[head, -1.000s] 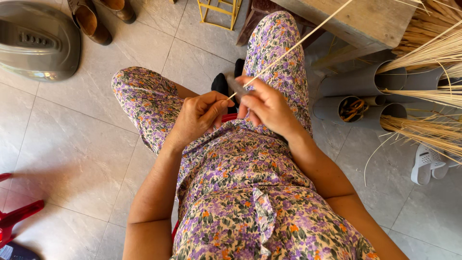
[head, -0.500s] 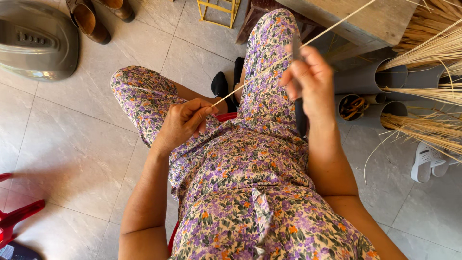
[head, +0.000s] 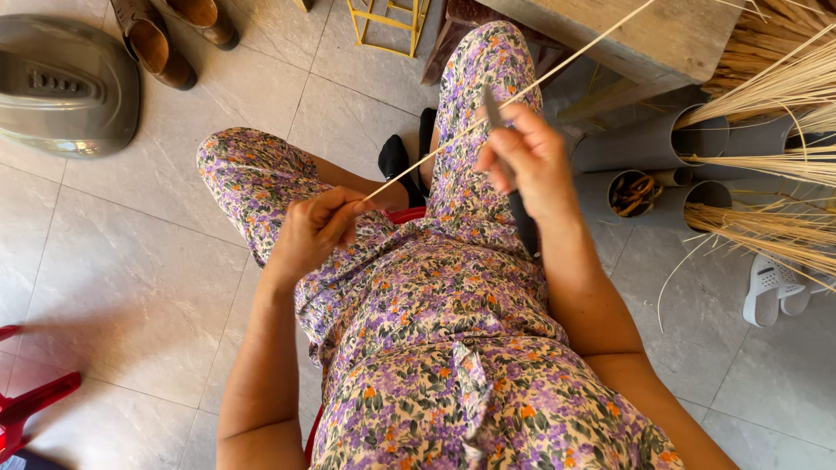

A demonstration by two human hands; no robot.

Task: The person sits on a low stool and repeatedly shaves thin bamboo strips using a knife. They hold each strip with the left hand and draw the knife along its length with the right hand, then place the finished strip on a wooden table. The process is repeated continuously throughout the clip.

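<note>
I sit in a purple flowered dress (head: 453,348) on a tiled floor. My left hand (head: 315,228) pinches the near end of a long thin pale stick (head: 575,54) that runs up to the right past a wooden bench. My right hand (head: 527,161) grips a dark-handled knife (head: 522,222); its blade rests against the stick further along, above my right thigh.
Grey plastic tubes (head: 649,144) holding bundles of thin straw sticks (head: 766,91) lie at the right beside a wooden bench (head: 670,35). A grey fan base (head: 65,87) and brown shoes (head: 161,39) are at the upper left. A white sandal (head: 771,292) lies right, red plastic (head: 26,400) lower left.
My right hand has slid with the knife up along the stick, away from my left hand. My left hand has kept the stick's near end and dropped slightly left.
</note>
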